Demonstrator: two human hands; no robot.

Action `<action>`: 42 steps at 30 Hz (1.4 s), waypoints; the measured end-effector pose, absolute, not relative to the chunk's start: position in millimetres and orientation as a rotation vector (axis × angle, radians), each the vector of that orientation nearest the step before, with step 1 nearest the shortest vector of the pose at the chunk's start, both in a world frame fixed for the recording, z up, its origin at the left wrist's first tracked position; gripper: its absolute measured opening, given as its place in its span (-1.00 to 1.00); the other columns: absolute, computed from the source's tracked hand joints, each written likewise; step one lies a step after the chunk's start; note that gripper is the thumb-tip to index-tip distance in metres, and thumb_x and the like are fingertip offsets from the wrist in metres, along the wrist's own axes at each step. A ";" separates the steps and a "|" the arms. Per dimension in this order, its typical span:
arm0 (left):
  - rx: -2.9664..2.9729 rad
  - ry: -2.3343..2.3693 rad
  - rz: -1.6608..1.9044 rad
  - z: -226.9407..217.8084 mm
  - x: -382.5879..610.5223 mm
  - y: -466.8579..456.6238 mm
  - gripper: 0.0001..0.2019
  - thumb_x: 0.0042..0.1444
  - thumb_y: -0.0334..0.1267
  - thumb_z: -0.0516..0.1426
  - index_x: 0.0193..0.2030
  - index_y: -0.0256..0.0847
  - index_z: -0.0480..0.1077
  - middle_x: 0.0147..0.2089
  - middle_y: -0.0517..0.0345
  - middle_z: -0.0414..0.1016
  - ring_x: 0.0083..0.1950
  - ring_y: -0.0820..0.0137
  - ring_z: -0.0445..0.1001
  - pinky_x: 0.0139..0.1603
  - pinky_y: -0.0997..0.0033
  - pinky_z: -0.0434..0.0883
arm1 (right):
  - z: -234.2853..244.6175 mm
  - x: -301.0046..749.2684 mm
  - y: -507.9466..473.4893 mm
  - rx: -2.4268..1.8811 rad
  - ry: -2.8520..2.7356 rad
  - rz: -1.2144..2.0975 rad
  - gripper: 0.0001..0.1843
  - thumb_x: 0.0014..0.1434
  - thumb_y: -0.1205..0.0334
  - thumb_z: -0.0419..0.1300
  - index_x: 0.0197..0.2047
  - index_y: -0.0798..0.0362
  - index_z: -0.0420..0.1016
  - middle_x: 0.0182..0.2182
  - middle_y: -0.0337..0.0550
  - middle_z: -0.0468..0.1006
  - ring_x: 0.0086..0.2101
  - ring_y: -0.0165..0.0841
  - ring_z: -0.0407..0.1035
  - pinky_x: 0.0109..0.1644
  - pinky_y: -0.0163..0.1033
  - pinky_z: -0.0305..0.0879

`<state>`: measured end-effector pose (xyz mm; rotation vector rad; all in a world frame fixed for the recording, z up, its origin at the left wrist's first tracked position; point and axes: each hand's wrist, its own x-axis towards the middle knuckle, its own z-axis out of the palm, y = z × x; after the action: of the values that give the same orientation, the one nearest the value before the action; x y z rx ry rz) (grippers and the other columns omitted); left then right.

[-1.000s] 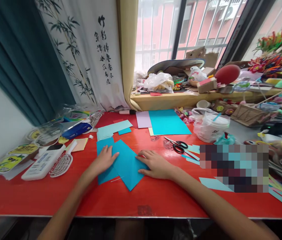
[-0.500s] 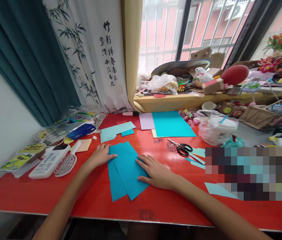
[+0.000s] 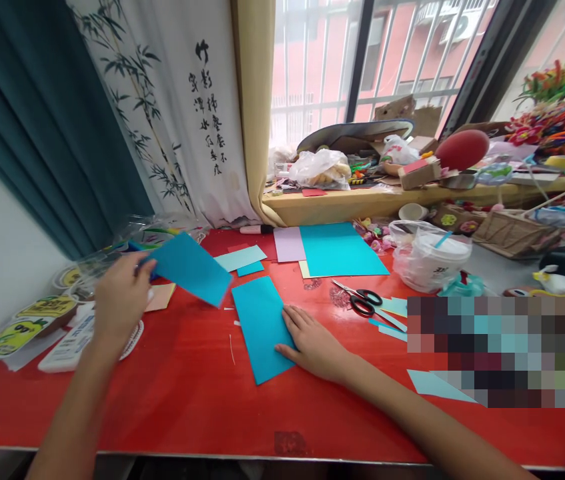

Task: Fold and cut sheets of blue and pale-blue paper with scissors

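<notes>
My left hand [image 3: 121, 297] is raised above the left side of the red table [image 3: 187, 393], pinching one end of a blue paper sheet [image 3: 189, 268] that hangs in the air. A second blue paper rectangle [image 3: 261, 325] lies flat on the table in front of me. My right hand [image 3: 315, 343] lies flat with fingers stretched out, pressing that rectangle's right edge.
Black-handled scissors [image 3: 359, 299] lie to the right. A large teal sheet [image 3: 339, 250] and a lilac sheet [image 3: 289, 244] lie at the back. A white bucket [image 3: 429, 260] stands right. A white comb and packets clutter the left edge [image 3: 69, 340].
My left hand has lifted one blue sheet off the pile and carried it up and to the left. The other sheet stays under my right hand.
</notes>
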<state>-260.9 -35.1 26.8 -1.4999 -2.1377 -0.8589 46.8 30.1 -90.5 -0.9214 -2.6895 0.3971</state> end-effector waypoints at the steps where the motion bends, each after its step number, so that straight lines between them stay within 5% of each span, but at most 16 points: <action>1: -1.438 -2.067 -1.004 36.5 -257.9 -41.2 -0.52 0.16 0.04 -0.13 0.01 -0.29 0.28 -0.37 0.14 0.41 -0.28 0.27 0.42 -0.19 0.19 0.32 | -91.4 46.2 31.3 -0.918 -2.659 0.442 -0.18 0.16 -0.19 -0.12 0.26 0.32 0.01 0.24 0.17 0.00 0.22 -0.06 -0.14 0.26 0.03 -0.15; 5: -1.510 -1.852 -1.812 58.5 -240.9 -36.6 -0.67 0.13 -0.01 -0.01 -0.06 -0.15 0.26 -0.60 0.36 0.19 -0.56 0.52 0.25 -0.51 0.43 0.23 | -88.9 43.9 38.3 -0.926 -2.337 0.781 -0.33 0.19 -0.07 -0.08 0.22 0.22 0.11 0.19 0.11 0.15 0.17 -0.13 0.02 0.21 0.02 -0.01; 7: -1.773 -1.985 -1.944 55.2 -232.1 -18.3 -0.72 0.10 -0.03 0.03 -0.15 -0.16 0.27 -0.65 0.38 0.12 -0.63 0.57 0.17 -0.59 0.50 0.16 | -86.2 44.1 44.0 -0.942 -2.049 1.045 -0.46 0.20 0.00 -0.06 0.17 0.10 0.19 0.14 0.02 0.24 0.12 -0.18 0.12 0.17 -0.02 0.06; 10: -2.181 -2.315 -1.756 30.4 -220.1 14.5 -0.71 0.01 -0.02 0.09 -0.36 -0.24 0.30 -0.70 0.35 0.11 -0.68 0.57 0.14 -0.66 0.53 0.13 | -85.0 45.8 55.0 -0.957 -1.591 1.417 -0.60 0.14 0.06 0.03 0.03 0.00 0.34 0.07 -0.09 0.33 0.06 -0.22 0.22 0.15 -0.07 0.09; 15: -2.514 -2.623 -1.131 -32.5 -207.3 49.2 -0.67 -0.05 0.03 0.06 -0.40 -0.25 0.34 -0.61 0.22 0.26 -0.60 0.45 0.28 -0.58 0.46 0.25 | -84.5 47.3 69.1 -0.964 -1.336 1.642 -0.69 0.12 0.14 0.04 -0.11 0.10 0.39 -0.12 -0.01 0.47 -0.10 -0.26 0.38 0.06 -0.11 0.23; 19: -2.363 -2.511 -0.990 -67.1 -206.8 61.1 -0.68 -0.17 -0.03 0.14 -0.32 -0.21 0.37 -0.29 0.05 0.38 -0.19 0.19 0.37 -0.21 0.25 0.33 | -77.3 49.4 67.5 -0.949 -1.232 1.723 -0.73 0.09 0.17 0.08 -0.15 0.10 0.39 -0.13 0.00 0.47 -0.12 -0.30 0.39 0.04 -0.18 0.27; 23: -2.279 -2.389 -0.905 -85.5 -209.1 66.8 -0.53 -0.22 -0.06 0.19 -0.14 -0.24 0.34 -0.03 -0.10 0.29 0.12 -0.03 0.11 0.12 0.00 0.03 | -74.0 48.9 61.2 -0.939 -1.237 1.808 -0.70 0.06 0.18 0.12 -0.12 0.10 0.40 -0.18 -0.01 0.50 -0.19 -0.32 0.43 -0.07 -0.20 0.36; 27: -2.279 -2.357 -0.864 -86.6 -211.6 65.4 -0.53 -0.20 -0.05 0.18 -0.13 -0.27 0.35 -0.11 -0.10 0.34 0.06 -0.03 0.17 0.06 0.02 0.08 | -77.4 43.8 58.2 -0.968 -1.336 1.820 -0.71 0.03 0.19 0.17 -0.15 0.10 0.42 -0.35 -0.11 0.51 -0.40 -0.38 0.43 -0.33 -0.28 0.40; 32: -2.327 -2.332 -0.952 -62.3 -208.4 54.8 -0.71 -0.01 -0.04 0.04 -0.29 -0.20 0.38 -0.29 0.10 0.39 -0.25 0.26 0.36 -0.25 0.34 0.27 | -76.4 42.7 55.6 -0.988 -1.458 1.766 -0.65 0.09 0.01 0.09 -0.18 0.08 0.41 -0.40 -0.16 0.49 -0.60 -0.49 0.30 -0.60 -0.38 0.18; 38: -2.215 -2.283 -1.712 -37.4 -188.0 33.2 -0.70 0.00 -0.02 0.09 -0.23 -0.19 0.37 -0.38 0.19 0.37 -0.39 0.39 0.33 -0.43 0.46 0.26 | -73.6 47.6 49.5 -1.134 -1.617 1.207 -0.50 0.01 -0.08 0.16 -0.03 -0.01 0.33 -0.05 -0.11 0.39 -0.18 -0.31 0.33 -0.22 -0.25 0.27; 42: -2.177 -2.252 -1.930 -38.6 -170.4 27.8 -0.67 -0.02 -0.08 0.13 -0.12 -0.15 0.34 -0.18 0.13 0.38 -0.29 0.40 0.35 -0.38 0.47 0.30 | -79.1 47.7 51.3 -0.966 -1.600 1.527 -0.69 0.04 0.01 0.14 -0.22 0.05 0.41 -0.33 -0.16 0.50 -0.32 -0.28 0.38 -0.30 -0.21 0.28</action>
<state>-170.4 27.8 -38.6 -2.1767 -2.2524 -1.9297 47.7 51.3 -79.1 -0.9659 -1.6002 1.5272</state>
